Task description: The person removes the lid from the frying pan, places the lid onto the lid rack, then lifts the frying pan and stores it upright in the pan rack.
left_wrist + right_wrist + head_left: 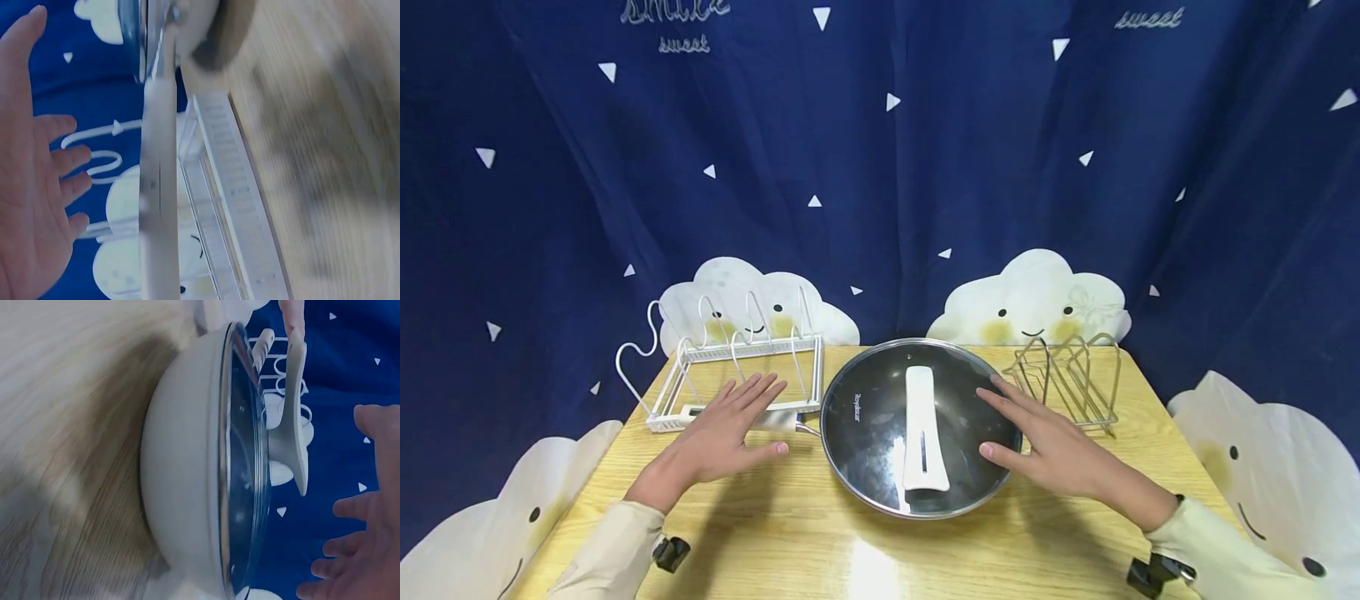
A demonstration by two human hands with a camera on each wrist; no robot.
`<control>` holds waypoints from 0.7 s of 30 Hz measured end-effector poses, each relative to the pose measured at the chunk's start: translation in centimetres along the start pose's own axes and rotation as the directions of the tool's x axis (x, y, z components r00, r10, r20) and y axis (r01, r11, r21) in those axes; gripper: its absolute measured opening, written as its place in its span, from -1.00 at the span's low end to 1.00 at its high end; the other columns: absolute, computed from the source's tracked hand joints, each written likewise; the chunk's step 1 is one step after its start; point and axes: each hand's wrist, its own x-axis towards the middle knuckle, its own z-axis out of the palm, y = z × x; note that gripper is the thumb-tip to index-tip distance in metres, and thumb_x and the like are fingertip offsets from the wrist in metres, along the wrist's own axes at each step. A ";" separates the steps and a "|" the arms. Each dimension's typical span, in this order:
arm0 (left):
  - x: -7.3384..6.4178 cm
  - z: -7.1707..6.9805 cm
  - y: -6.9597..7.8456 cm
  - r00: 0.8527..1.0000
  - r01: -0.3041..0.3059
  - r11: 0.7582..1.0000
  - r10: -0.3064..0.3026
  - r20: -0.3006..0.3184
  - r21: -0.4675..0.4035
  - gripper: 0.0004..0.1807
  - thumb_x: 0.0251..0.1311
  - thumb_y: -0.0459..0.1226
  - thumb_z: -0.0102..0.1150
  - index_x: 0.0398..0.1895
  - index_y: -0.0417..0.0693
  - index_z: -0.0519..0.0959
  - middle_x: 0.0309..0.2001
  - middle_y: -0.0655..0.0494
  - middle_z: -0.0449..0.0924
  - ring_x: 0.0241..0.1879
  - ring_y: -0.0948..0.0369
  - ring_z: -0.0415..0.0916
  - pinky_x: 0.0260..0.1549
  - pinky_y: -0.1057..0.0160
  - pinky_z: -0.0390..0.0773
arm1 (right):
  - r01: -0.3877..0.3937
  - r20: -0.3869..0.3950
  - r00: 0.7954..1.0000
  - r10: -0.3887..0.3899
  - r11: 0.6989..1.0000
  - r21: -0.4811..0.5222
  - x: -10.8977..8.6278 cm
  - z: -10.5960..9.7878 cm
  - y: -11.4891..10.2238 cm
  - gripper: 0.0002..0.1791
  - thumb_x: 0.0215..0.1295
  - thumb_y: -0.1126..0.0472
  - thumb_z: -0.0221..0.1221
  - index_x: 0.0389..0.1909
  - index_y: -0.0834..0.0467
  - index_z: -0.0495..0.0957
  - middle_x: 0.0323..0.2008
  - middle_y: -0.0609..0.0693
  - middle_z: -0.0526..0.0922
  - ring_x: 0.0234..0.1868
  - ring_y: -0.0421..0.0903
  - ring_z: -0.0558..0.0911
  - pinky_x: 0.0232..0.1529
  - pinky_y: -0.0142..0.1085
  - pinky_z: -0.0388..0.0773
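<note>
A frying pan [181, 469] with a pale body stands in the middle of the wooden table. Over it lies a dark glass lid [865, 458] with a metal rim and a long white lid knob [920, 429]. The pan's handle [159, 187] points left, partly hidden in the head view by my left hand [722, 437]. That hand hovers above the handle, fingers straight and thumb spread. My right hand [1056, 442] is held over the lid's right edge with fingers extended. Both hands hold nothing; in the wrist views gaps show between them and the pan.
On the left, a white wire rack [658, 423] stands beyond the left hand, overlapped by the pan handle in the head view. A smaller metal wire rack [1097, 404] stands at the right. Behind the table hangs a dark blue curtain [895, 167] with cloud prints.
</note>
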 end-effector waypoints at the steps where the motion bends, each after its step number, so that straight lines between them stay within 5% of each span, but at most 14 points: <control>1: 0.0 -0.1 -0.4 1.000 -0.002 1.000 0.002 0.000 -0.005 -0.01 0.27 0.33 0.12 0.61 -0.01 0.15 0.59 -0.06 0.11 0.57 -0.13 0.01 0.50 -0.23 -0.09 | 0.000 0.003 1.000 0.000 1.000 0.016 0.1 -0.1 -0.2 -0.20 0.40 -0.30 0.16 0.57 -0.14 0.20 0.60 0.04 0.09 0.52 0.24 0.25 0.26 0.30 0.37; 7: 0.6 -0.8 -2.2 1.000 -0.007 0.999 0.007 0.018 -0.052 -0.08 0.31 0.26 0.15 0.57 -0.05 0.23 0.55 -0.16 0.18 0.53 -0.17 0.12 0.46 -0.28 0.00 | 0.017 0.013 1.000 -0.019 0.991 0.130 1.2 -0.1 -1.1 -0.27 0.42 -0.23 0.18 0.53 -0.08 0.29 0.54 0.07 0.26 0.48 0.22 0.33 0.28 0.26 0.39; 11: 1.3 -1.2 -3.1 0.999 0.010 0.997 -0.006 0.053 -0.082 -0.15 0.34 0.24 0.13 0.53 -0.06 0.30 0.50 -0.19 0.26 0.48 -0.19 0.20 0.44 -0.27 0.08 | -0.017 0.048 0.999 0.000 0.935 0.355 2.0 0.3 -1.2 -0.35 0.48 -0.09 0.17 0.49 0.04 0.32 0.45 0.16 0.38 0.39 0.22 0.46 0.26 0.06 0.51; 13: 1.7 -1.4 -3.4 0.997 0.027 0.993 -0.019 0.075 -0.112 -0.20 0.36 0.23 0.11 0.49 -0.06 0.36 0.46 -0.16 0.35 0.45 -0.17 0.28 0.41 -0.25 0.18 | -0.060 0.094 0.996 0.012 0.848 0.526 2.4 0.6 -1.2 -0.38 0.53 -0.01 0.13 0.49 0.12 0.30 0.45 0.23 0.36 0.37 0.25 0.47 0.23 -0.06 0.55; 16: 2.2 -1.5 -3.9 0.994 0.052 0.986 -0.036 0.106 -0.157 -0.26 0.38 0.21 0.10 0.45 -0.02 0.42 0.39 -0.09 0.46 0.39 -0.13 0.37 0.34 -0.21 0.32 | -0.138 0.174 0.985 0.014 0.675 0.724 2.9 1.0 -1.3 -0.38 0.58 0.05 0.03 0.51 0.25 0.20 0.47 0.34 0.26 0.41 0.32 0.39 0.27 -0.15 0.52; 19: 2.5 -1.4 -4.3 0.990 0.071 0.978 -0.045 0.133 -0.196 -0.30 0.38 0.20 0.12 0.42 -0.01 0.46 0.33 -0.06 0.52 0.35 -0.10 0.43 0.29 -0.19 0.39 | -0.213 0.238 0.971 0.018 0.517 0.829 3.3 1.4 -1.6 -0.33 0.61 0.04 -0.03 0.53 0.34 0.09 0.47 0.41 0.19 0.42 0.36 0.35 0.28 -0.17 0.51; 21: 2.7 -1.3 -4.5 0.989 0.069 0.974 -0.039 0.140 -0.214 -0.31 0.37 0.18 0.15 0.41 -0.01 0.47 0.29 -0.07 0.56 0.31 -0.10 0.47 0.26 -0.18 0.42 | -0.240 0.253 0.967 0.030 0.440 0.865 3.4 1.8 -1.8 -0.31 0.61 0.04 -0.05 0.52 0.39 0.05 0.46 0.43 0.21 0.41 0.32 0.39 0.26 -0.18 0.53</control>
